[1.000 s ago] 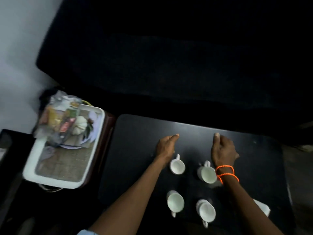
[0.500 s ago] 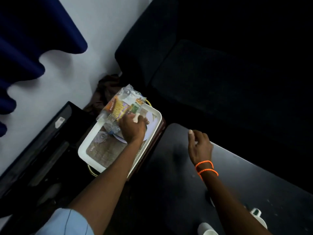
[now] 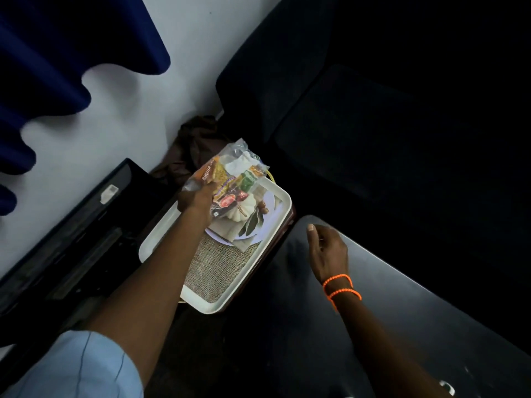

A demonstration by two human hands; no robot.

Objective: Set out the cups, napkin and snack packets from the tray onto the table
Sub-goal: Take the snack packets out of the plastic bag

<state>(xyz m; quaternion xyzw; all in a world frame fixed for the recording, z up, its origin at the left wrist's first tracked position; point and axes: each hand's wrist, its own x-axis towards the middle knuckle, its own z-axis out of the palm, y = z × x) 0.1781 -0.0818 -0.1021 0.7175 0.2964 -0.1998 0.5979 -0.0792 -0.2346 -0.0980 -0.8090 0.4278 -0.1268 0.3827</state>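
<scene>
left hand [image 3: 196, 198] grips snack packets [image 3: 227, 179] | right hand [image 3: 327, 249] loose, empty | one tray [image 3: 280, 202]

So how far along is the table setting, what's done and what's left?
Cups look done: none remain on the tray, and one cup shows on the dark table, bottom edge. In hand: the left hand grips the bag of snack packets over the tray. Left: carrying it across, plus the napkin under the white pumpkin. The right hand hovers, holding nothing.
</scene>
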